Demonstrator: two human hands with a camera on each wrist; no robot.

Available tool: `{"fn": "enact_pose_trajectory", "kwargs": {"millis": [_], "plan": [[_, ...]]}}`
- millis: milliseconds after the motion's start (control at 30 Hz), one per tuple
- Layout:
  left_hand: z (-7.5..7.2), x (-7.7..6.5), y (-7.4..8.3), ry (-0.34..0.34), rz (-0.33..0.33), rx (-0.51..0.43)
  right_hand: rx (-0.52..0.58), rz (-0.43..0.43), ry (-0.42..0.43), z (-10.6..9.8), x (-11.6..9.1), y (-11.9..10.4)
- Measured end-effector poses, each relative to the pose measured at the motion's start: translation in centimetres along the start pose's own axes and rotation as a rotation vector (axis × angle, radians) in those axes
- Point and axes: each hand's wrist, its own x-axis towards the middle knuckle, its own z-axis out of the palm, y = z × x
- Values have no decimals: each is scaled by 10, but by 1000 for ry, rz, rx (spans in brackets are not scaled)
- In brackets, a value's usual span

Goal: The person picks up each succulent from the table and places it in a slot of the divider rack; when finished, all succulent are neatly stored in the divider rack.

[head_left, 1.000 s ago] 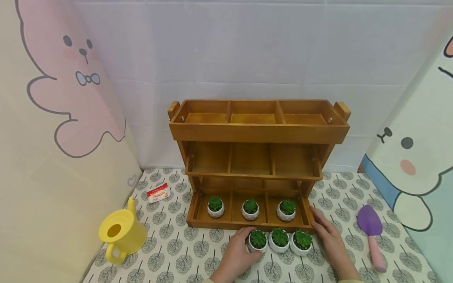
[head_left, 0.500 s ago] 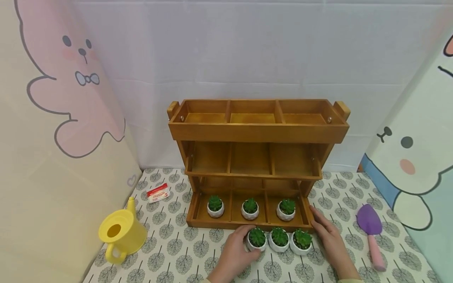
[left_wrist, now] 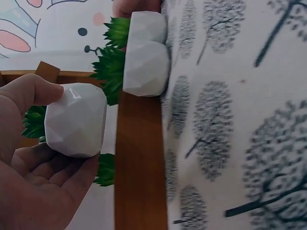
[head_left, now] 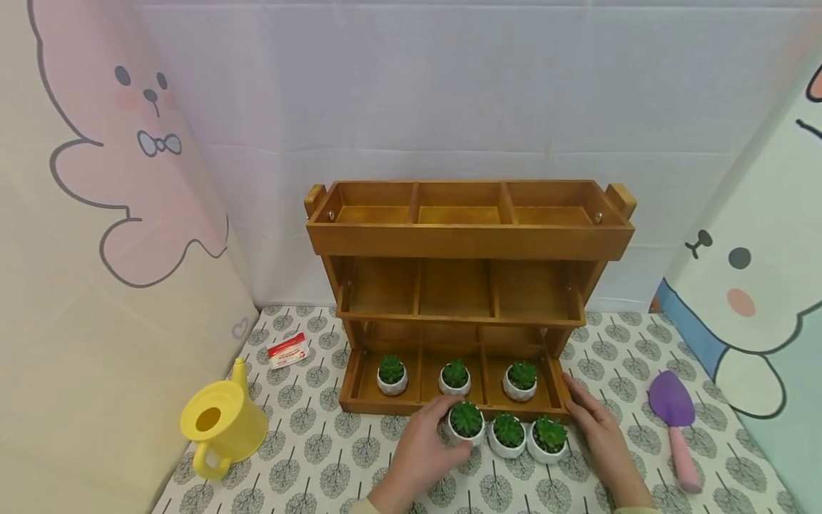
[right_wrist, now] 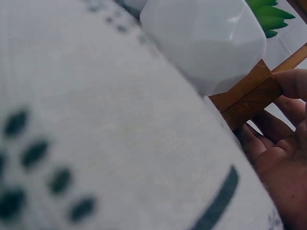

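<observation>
My left hand (head_left: 422,444) grips a small white faceted pot (left_wrist: 76,120) with a green succulent (head_left: 466,419), raised just in front of the bottom tier of a wooden shelf (head_left: 469,243). Its thumb and fingers lie on opposite sides of the pot. Two similar potted succulents, a middle one (head_left: 508,435) and a right one (head_left: 547,439), stand side by side on the tablecloth. My right hand (head_left: 602,441) holds the shelf's lower right front corner (right_wrist: 247,98). In the bottom tier, a left succulent (head_left: 391,375), a middle one (head_left: 454,376) and a right one (head_left: 520,380) occupy separate compartments.
A yellow watering can (head_left: 222,422) stands on the left, with a red and white packet (head_left: 287,350) behind it. A purple trowel (head_left: 671,400) with a pink handle lies to the right. A white cloth wall (head_left: 411,93) rises behind the shelf.
My left hand has lifted its potted succulent off the tablecloth, up and forward towards the shelf, away from the row. The right hand stays at the shelf's corner.
</observation>
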Motion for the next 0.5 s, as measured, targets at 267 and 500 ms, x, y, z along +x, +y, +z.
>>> {"fn": "enact_pose_trajectory", "kwargs": {"millis": [267, 500], "plan": [[-16, 12, 25, -2, 66, -10, 19, -8, -7, 0, 0, 0], [-23, 28, 45, 9, 134, -45, -20, 12, 4, 0, 0, -1]]}}
